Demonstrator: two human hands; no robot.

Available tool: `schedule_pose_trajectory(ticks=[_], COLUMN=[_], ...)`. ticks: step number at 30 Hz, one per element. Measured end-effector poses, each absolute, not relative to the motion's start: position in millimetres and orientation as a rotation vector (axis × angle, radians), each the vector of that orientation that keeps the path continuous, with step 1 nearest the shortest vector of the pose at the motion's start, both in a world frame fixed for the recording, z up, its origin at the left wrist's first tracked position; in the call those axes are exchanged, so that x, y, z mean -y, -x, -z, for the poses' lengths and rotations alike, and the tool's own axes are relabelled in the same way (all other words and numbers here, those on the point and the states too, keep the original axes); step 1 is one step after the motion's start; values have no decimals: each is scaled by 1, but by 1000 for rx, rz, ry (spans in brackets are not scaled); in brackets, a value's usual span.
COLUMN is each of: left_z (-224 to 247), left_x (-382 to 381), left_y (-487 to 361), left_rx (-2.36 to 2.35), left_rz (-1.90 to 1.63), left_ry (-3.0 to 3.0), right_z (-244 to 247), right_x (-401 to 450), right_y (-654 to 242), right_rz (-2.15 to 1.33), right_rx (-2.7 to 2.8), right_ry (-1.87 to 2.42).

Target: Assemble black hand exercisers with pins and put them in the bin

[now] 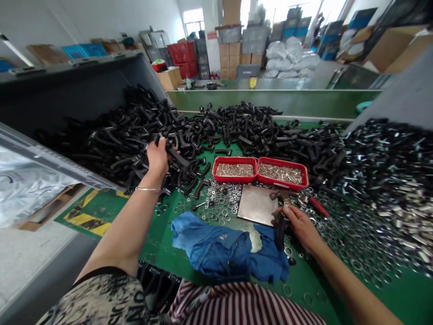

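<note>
The bent parts (179, 155) are black, the cloth (219, 248) blue, the trays (233, 159) red.

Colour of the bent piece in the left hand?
The bent piece in the left hand is black; the head view shows it best.

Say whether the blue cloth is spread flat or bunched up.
Bunched up: the blue cloth lies in rumpled folds on the green workbench.
</note>
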State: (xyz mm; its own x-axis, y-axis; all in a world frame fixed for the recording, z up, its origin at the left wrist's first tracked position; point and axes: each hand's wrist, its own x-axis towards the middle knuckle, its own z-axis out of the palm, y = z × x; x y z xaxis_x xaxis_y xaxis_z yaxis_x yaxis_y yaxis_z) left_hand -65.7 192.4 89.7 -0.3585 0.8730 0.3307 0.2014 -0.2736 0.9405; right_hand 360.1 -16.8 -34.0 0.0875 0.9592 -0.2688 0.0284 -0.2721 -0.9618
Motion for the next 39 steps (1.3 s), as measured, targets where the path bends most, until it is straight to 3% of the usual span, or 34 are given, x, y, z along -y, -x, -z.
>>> schedule_pose_trajectory(ticks=[8,11,14,17,39], left_z=[-46,-34,-25,-18,6], left_x=[-69,-37,-25,-26,-43], left_y=[-67,-110,-136,-149,-171], left_rx=[-913,-810,-843,-949,-925], left_rz=[-984,-740,-757,-747,-565], left_ry=[-798,-844,-1007,-1153,-1364], right_z=[8,-3,-11,-16,-5], right_x=[27,27,24,20,-1], right_y=[-327,-316,-314,-315,-327], right_rz=[-1267,-1038,-691,-572,-597], right_rx=[1129,1369,1577,1670,1694], right_ry=[1432,1525,1593,1612,1661])
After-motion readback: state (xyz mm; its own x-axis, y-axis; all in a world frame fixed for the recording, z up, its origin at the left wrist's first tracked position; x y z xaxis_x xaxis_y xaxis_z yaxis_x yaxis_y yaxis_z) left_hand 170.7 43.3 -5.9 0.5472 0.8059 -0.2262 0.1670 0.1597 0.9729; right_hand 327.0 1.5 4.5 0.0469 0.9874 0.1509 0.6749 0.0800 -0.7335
